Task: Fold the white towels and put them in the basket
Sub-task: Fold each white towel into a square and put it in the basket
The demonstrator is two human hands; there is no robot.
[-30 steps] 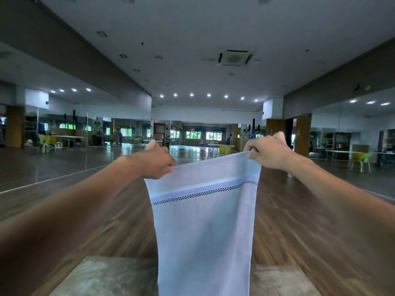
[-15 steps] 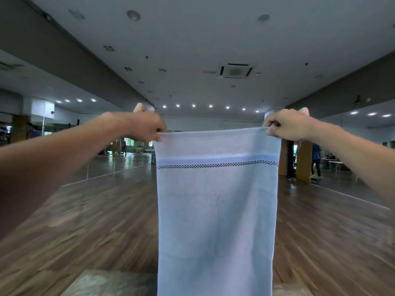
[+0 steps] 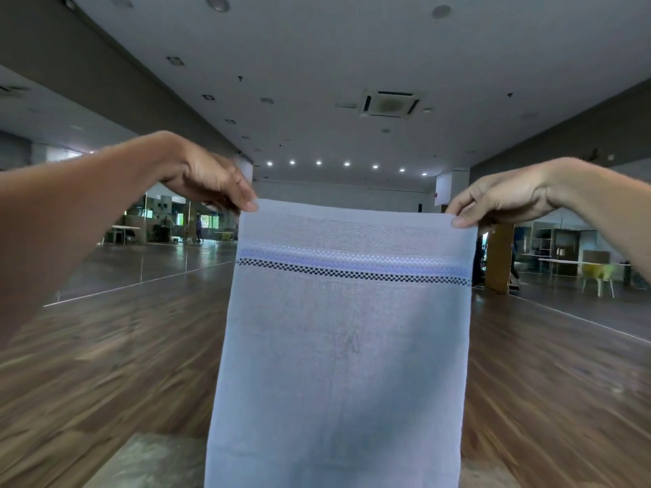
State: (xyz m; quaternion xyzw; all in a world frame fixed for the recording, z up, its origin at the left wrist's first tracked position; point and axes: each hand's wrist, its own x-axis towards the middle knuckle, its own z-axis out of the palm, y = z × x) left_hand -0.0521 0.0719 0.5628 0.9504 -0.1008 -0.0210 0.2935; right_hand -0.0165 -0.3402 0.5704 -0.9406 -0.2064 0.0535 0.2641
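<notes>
The white towel [image 3: 343, 346] has been raised higher and spread flat; left hand [image 3: 208, 179] and right hand [image 3: 500, 195] each pinch a top corner, cloth hanging straight below.

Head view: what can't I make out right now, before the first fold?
- The towel, lower end: cut off by the bottom edge of the head view.
- The basket: nowhere in frame.
- The grey surface below: mostly hidden behind the towel.
- Fingers of the left hand and right hand behind the top corners: hidden by cloth.
</notes>
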